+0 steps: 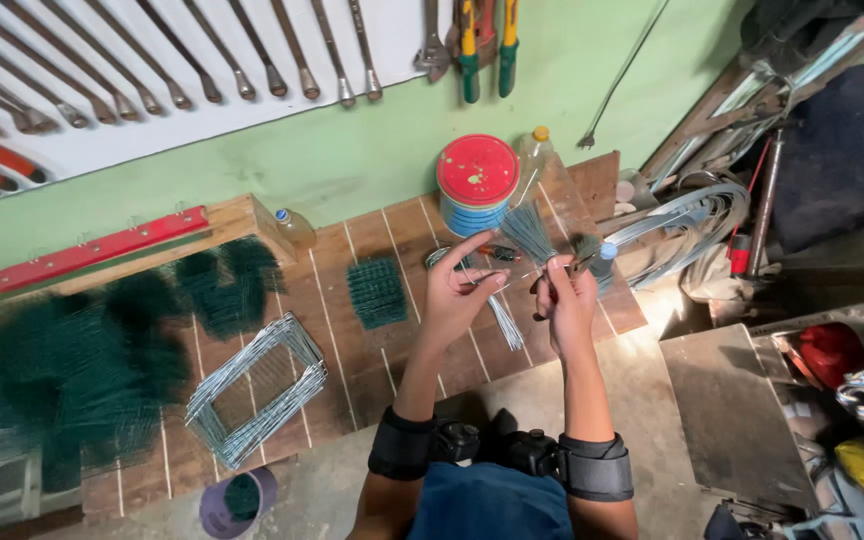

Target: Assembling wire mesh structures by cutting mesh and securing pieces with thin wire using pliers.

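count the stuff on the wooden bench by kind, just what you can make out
Wire bundles fanned in the hands: 1
Rectangular wire frame stacks: 1
Dark green mesh pieces and piles: 4
Plastic bottles: 3
Red-lidded tins: 1
Total: 10

On the slatted wooden workbench (392, 350), a stack of rectangular wire frames (255, 388) lies at eight o'clock. A square wire-mesh piece (377, 292) sits at centre. A round red-lidded tin (477, 183) stands at one o'clock, with a fanned bundle of thin wires (529, 232) before it.
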